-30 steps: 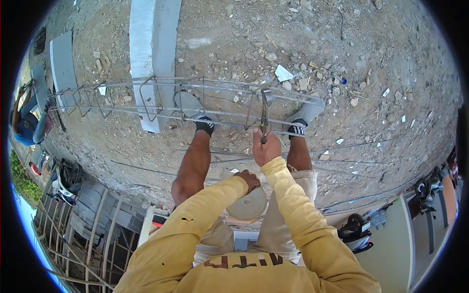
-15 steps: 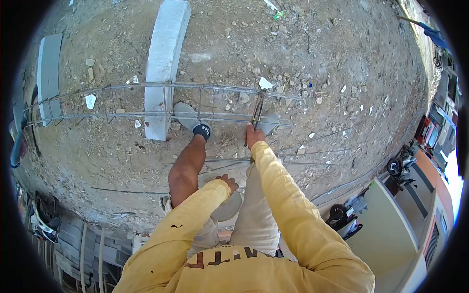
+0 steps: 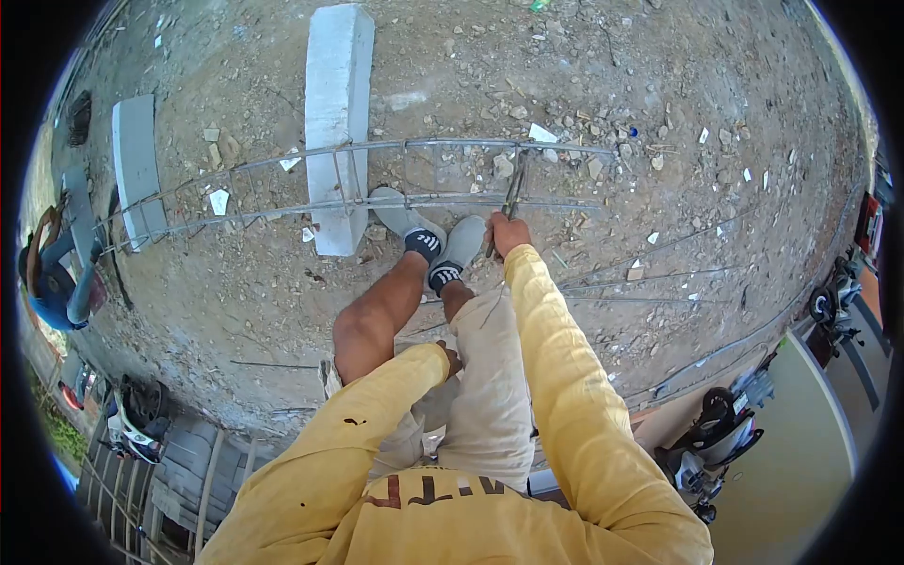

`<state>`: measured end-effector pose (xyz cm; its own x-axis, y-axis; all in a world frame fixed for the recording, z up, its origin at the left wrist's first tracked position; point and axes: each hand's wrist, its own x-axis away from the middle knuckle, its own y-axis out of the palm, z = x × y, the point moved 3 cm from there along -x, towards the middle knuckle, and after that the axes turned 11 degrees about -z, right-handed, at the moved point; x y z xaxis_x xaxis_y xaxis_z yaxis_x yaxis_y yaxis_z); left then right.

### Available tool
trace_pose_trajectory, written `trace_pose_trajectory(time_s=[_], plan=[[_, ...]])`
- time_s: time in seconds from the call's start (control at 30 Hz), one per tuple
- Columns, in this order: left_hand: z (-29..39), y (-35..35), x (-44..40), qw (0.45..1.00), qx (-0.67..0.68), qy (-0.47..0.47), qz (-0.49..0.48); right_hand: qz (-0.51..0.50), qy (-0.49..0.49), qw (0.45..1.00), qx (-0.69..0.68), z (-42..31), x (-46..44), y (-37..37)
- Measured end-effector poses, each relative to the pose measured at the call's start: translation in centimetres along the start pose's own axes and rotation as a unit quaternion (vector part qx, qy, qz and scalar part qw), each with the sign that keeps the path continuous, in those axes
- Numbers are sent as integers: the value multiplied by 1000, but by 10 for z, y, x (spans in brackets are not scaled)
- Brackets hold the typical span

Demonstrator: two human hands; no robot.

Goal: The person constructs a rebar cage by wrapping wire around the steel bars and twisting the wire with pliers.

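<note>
My right hand [image 3: 509,234] is closed around the handles of long, dark pincers [image 3: 515,184]. Their far end reaches the upper bar of a long rebar cage [image 3: 461,142], near the cage's right end. Thin bars joined by wire stirrups make up the cage, which rests across a pale concrete block [image 3: 330,85]. My left hand [image 3: 452,360] hangs low by my thighs; its fingers are mostly hidden, so what it holds, if anything, does not show. Both my shoes stand close to the cage's lower bar.
At the far left, another person [image 3: 61,273] crouches by the cage's other end, near a second grey block [image 3: 138,169]. Loose thin rods [image 3: 650,299], stones and white shards lie on the dirt. Motorbikes [image 3: 711,438] stand by a wall at lower right.
My view has turned, bringing the crouching person at left into sight. My right foot now stands closer to my left. The pincers stay at the cage, and my left hand is lower between my thighs.
</note>
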<state>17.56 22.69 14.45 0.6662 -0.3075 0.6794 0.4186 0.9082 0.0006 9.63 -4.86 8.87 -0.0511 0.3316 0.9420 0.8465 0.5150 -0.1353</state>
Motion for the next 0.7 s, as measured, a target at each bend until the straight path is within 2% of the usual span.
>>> trace_pose_trajectory(time_s=[0.03, 0.07, 0.13, 0.2, 0.3, 0.37, 0.5, 0.6, 0.7], plan=[[-3, 2, 9, 1000, 9, -17, -6, -3, 37, 998, -46, -1, 2, -4], [-7, 3, 18, 999, 21, -32, -4, 13, 15, 997, -73, 28, -26, -8], [-6, 5, 36, 998, 44, -50, 11, -3, 27, 994, -106, 27, -16, -19], [-7, 13, 68, 995, 63, -73, 26, -1, -9, 978, -210, 95, -65, -31], [-5, 24, 98, 991, 85, -102, 33, 3, 19, 968, -250, 119, -42, -47], [-2, 27, 109, 989, 87, -108, 40, -6, 36, 968, -250, 114, -6, -50], [0, 38, 130, 987, 96, -121, 44, -2, 74, 940, -333, 140, -2, -58], [-8, 49, 130, 987, 98, -119, 39, 16, 91, 924, -372, 127, 19, -62], [-2, 69, 125, 992, 85, -85, 32, 40, 72, 934, -348, 98, 39, -57]])
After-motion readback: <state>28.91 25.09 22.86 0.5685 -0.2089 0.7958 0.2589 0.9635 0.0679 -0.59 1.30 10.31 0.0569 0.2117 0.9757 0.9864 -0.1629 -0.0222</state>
